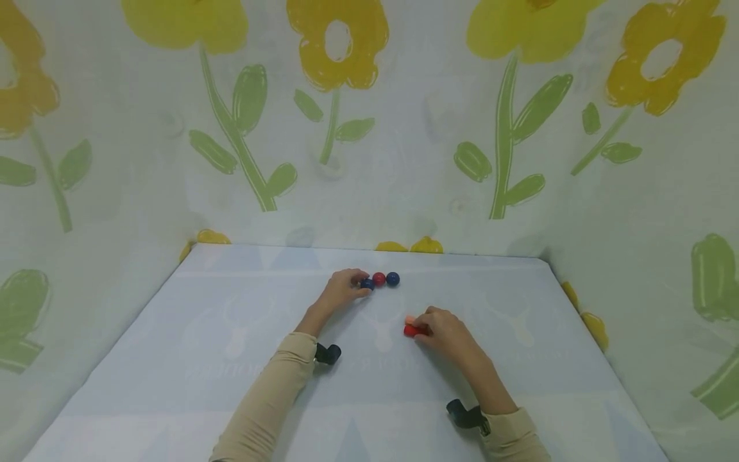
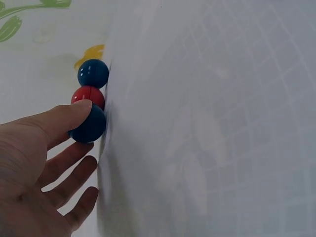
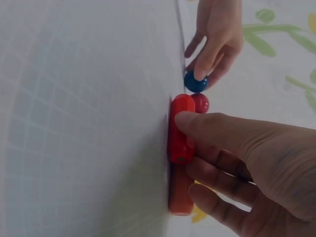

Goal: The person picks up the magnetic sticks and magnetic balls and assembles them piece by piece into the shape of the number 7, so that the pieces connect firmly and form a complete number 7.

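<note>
Three shiny balls stand in a row near the back of the white-covered table. My left hand (image 1: 342, 289) pinches the leftmost dark blue ball (image 2: 90, 126) between thumb and fingers, its other fingers spread below. Touching that ball is a red ball (image 1: 378, 279), and beyond it stands another dark blue ball (image 1: 393, 279). Closer to me and to the right, my right hand (image 1: 443, 330) grips a bright red cylinder (image 3: 181, 140), with the thumb on its side. A salmon-orange cylinder (image 3: 181, 195) lies right beside it, partly hidden behind the fingers in the head view.
A pale patterned cloth covers the table (image 1: 242, 372). Flower-printed curtains (image 1: 404, 141) rise at the back and both sides. Dark wrist cameras (image 1: 329, 354) sit on both forearms, low over the cloth.
</note>
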Demonstrator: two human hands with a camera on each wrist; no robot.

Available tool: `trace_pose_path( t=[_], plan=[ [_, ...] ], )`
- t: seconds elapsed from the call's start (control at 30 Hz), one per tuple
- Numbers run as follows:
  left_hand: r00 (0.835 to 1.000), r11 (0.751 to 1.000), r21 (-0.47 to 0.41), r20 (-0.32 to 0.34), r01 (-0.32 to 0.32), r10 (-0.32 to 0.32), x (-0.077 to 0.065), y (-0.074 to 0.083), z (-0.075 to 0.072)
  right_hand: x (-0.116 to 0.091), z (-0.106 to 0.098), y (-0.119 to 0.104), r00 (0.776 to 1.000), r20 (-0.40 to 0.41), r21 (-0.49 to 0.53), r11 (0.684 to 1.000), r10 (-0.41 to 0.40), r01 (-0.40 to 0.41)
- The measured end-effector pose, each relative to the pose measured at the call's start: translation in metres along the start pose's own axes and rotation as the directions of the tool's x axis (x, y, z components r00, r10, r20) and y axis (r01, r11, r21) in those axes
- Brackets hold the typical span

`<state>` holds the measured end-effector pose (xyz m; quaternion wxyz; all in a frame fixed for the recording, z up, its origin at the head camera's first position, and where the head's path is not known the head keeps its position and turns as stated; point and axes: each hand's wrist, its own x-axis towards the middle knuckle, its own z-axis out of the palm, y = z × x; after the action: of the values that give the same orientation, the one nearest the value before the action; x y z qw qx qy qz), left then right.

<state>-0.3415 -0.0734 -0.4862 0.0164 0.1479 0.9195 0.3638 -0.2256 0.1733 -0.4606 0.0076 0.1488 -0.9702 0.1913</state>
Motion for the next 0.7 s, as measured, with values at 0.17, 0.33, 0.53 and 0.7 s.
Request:
trace_pose_path(
  t=[0.17, 0.33, 0.53, 0.7],
  plan=[
    [1.000, 1.000, -0.007, -0.008, 0.006, -0.006, -0.0022, 0.0027, 0.0002, -0.0007, 0.0007, -0.0003, 1.000, -0.004, -0.013, 1.000, -0.001, 0.001],
    [1.000, 1.000, -0.015, -0.016, 0.005, -0.006, -0.0050, 0.0062, -0.0001, 0.0004, 0.0012, -0.0007, 0.999, 0.018, -0.018, 0.999, 0.027, -0.027],
    [1.000, 1.000, -0.014, -0.019, -0.007, 0.007, -0.0058, 0.0066, 0.0008, 0.0019, 0.0011, -0.0009, 0.999, 0.033, -0.018, 0.999, 0.043, -0.043],
    [1.000, 1.000, -0.005, -0.021, -0.014, 0.013, -0.0070, 0.0041, 0.0027, -0.0001, 0.0025, -0.0001, 1.000, 0.010, -0.026, 0.999, 0.019, -0.019]
  ],
)
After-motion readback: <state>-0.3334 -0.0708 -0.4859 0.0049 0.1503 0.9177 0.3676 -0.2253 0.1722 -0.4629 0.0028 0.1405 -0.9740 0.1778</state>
